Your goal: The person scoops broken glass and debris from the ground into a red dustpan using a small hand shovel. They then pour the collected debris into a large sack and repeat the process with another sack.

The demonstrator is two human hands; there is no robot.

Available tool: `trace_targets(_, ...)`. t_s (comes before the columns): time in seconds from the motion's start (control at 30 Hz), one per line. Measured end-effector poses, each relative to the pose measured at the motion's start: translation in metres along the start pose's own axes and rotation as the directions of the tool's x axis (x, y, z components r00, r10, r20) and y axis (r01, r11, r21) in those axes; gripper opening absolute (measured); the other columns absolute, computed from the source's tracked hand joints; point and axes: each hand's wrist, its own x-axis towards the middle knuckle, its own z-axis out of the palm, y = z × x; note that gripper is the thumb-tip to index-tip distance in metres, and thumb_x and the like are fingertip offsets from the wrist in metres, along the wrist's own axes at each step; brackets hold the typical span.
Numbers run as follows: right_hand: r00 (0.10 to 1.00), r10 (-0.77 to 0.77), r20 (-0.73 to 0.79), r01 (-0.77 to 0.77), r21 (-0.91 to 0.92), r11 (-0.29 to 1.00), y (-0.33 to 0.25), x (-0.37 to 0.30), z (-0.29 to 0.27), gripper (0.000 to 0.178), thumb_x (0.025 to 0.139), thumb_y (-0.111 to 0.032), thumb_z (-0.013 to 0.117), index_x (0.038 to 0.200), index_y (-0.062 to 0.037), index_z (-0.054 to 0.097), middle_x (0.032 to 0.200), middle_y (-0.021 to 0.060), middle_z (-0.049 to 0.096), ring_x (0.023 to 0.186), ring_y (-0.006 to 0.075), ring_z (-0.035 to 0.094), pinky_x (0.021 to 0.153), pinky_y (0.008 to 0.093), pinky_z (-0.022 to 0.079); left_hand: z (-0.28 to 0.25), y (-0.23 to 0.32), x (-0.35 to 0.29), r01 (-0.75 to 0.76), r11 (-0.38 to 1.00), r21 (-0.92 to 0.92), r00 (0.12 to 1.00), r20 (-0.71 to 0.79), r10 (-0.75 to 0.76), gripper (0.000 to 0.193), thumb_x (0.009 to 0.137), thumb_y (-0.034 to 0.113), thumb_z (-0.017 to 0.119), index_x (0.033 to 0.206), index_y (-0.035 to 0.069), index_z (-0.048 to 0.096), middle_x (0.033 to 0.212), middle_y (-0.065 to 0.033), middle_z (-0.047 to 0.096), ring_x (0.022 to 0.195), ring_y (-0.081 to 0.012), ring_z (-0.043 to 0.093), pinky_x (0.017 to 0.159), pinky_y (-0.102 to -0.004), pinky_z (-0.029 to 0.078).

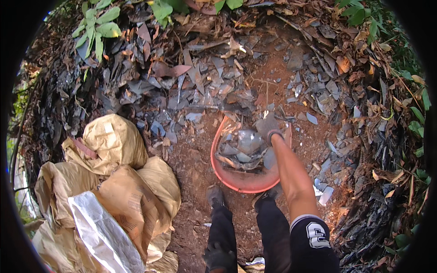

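our left hand point(218, 257) is by our leg point(223, 232); we can't tell if it's wide or narrow. our sleeve point(306, 255) has a big white mark point(317, 235); the print point(139, 211) on the brown sack point(122, 184) is too blurry to read. the orange tub point(246, 184) is part full of gray pieces point(249, 142). our right hand point(267, 126) is at its far right side, grip hidden. many flat bits point(199, 79) are left on the ground point(195, 168) beyond.

My right arm point(293, 182) extended, left hand point(217, 257) low
I see the right hand point(267, 127) gloved, grip unclear; the left, gloved, by the leg point(222, 227).
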Motion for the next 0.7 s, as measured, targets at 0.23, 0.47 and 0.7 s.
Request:
trace_targets(0.23,0.973,0.112,-0.200,-0.067,0.217,0.974,-0.005,-0.011,0.044,0.040,0.083,-0.025,0.059,0.111,0.0021,0.052,0.109,0.0326,0.063,0.106,0.0475,0.060,0.089,0.0498,0.049,-0.012,0.004,-0.004,-0.032,0.997,-0.073,0.999,0.015,0.033,0.084,0.078,0.049,0.066,0.145,0.004,0.040,0.145,-0.0300,0.040,0.136,-0.0492,0.036,0.109,-0.0603,0.032)
trace_targets(0.47,0.992,-0.085,-0.098,0.081,-0.047,0.996,-0.027,-0.023,0.017,0.039,0.082,-0.023,0.059,0.109,0.0048,0.053,0.105,0.0319,0.064,0.101,0.0475,0.062,0.087,0.0507,0.049,-0.007,0.000,-0.007,-0.003,0.993,-0.119,0.999,0.032,0.007,0.086,0.079,0.049,0.066,0.146,0.004,0.036,0.146,-0.0313,0.038,0.134,-0.0514,0.037,0.108,-0.0630,0.032)
trace_targets(0.7,0.957,-0.279,-0.078,0.256,-0.222,0.941,0.077,-0.003,0.015,0.041,0.082,-0.020,0.058,0.113,0.0050,0.050,0.099,0.0310,0.065,0.094,0.0472,0.063,0.084,0.0524,0.048,-0.023,-0.001,0.000,-0.099,0.994,-0.052,0.994,0.033,0.101,0.086,0.079,0.050,0.064,0.146,0.003,0.037,0.145,-0.0304,0.041,0.129,-0.0509,0.043,0.106,-0.0612,0.036)
